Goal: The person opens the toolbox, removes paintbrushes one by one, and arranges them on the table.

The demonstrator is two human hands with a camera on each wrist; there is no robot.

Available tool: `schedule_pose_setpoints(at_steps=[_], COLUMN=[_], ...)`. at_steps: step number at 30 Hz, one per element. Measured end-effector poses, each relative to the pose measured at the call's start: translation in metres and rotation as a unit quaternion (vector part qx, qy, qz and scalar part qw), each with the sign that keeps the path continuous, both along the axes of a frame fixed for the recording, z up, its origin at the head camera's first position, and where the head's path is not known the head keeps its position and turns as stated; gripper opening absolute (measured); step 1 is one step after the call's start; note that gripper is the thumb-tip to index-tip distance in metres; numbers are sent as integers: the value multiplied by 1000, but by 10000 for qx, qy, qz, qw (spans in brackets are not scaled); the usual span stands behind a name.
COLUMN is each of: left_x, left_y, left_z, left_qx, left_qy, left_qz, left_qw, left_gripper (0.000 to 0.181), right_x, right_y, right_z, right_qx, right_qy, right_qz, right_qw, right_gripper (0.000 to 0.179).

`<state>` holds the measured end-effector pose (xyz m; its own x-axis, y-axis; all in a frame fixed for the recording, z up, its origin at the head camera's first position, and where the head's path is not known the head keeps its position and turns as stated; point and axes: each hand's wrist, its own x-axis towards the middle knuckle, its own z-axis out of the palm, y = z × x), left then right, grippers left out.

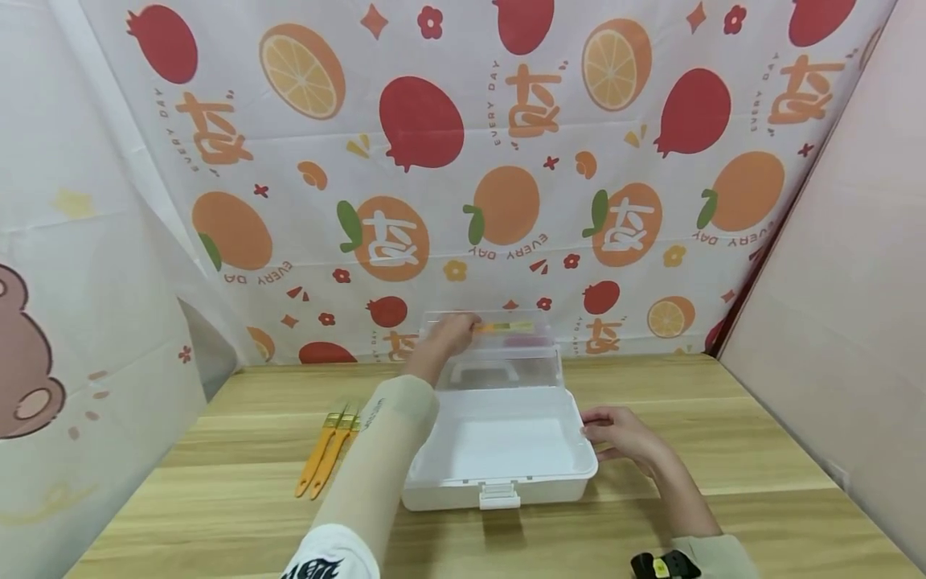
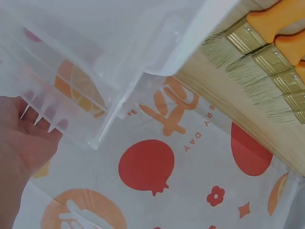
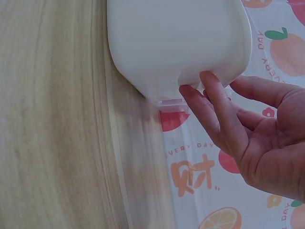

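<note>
A white plastic box (image 1: 506, 438) stands with its clear lid (image 1: 499, 374) tipped back. At the raised lid, my left hand (image 1: 450, 331) holds an orange-handled paintbrush (image 1: 499, 327), its pale bristles pointing right. In the left wrist view, the left hand's fingers (image 2: 35, 117) show partly behind the lid's clear slotted part; the brush cannot be made out there. My right hand (image 1: 622, 434) touches the box's right side with extended fingertips, as the right wrist view also shows. More paintbrushes (image 1: 331, 454) lie left of the box, partly covered by my left arm.
Box and brushes are on a wood-grain table (image 1: 723, 450). A fruit-patterned cloth (image 1: 506, 161) hangs right behind the lid, and pale cloth walls (image 1: 832, 241) stand on both sides. The box's front latch (image 1: 499, 494) hangs down.
</note>
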<state>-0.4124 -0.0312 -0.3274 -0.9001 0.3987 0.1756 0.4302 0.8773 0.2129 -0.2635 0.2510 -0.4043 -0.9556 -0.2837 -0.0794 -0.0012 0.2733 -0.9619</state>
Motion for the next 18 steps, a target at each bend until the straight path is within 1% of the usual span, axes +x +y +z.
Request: schedule_pose_setpoints(at_steps=[4,12,16,18], left_x=[-2,-5,-7,-7], left_y=[5,5,5,6], left_z=[-1,-5,-4,-3], left_qx=[-201,-312,-430,-464], left_qy=[81,73,226,305], left_qz=[96,277,254,205], left_qw=[9997,9991,9985,9982], left_gripper=[32,28,26,27], right_x=[0,-2,-1,-1], right_y=[2,1,1,2], right_z=[1,0,0,0], right_qx=[16,17,17,22], right_qy=[15,-11,-8,4], right_qz=[-14,-37,-21,-3], right_qw=[10000,10000,10000,10000], right_gripper=[37,37,36,36])
